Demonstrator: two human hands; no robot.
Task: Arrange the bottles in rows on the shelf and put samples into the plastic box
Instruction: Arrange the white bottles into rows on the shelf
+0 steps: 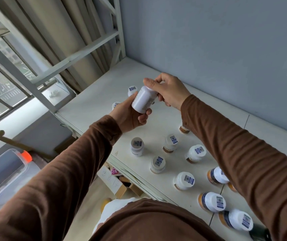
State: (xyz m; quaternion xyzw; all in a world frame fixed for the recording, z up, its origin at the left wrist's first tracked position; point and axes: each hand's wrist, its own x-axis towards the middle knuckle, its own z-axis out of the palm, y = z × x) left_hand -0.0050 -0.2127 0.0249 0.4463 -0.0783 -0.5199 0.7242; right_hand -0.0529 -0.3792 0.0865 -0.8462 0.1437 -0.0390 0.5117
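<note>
White bottle (pixel 143 100) tilted in both hands, label print blurred.

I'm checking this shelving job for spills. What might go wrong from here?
1. The white plastic bottle is held tilted above the white shelf, the left hand gripping its body and the right hand its cap end; a slipped grip could drop it.
2. The brown sleeves hang over the standing white-capped bottles and may topple them.
</note>
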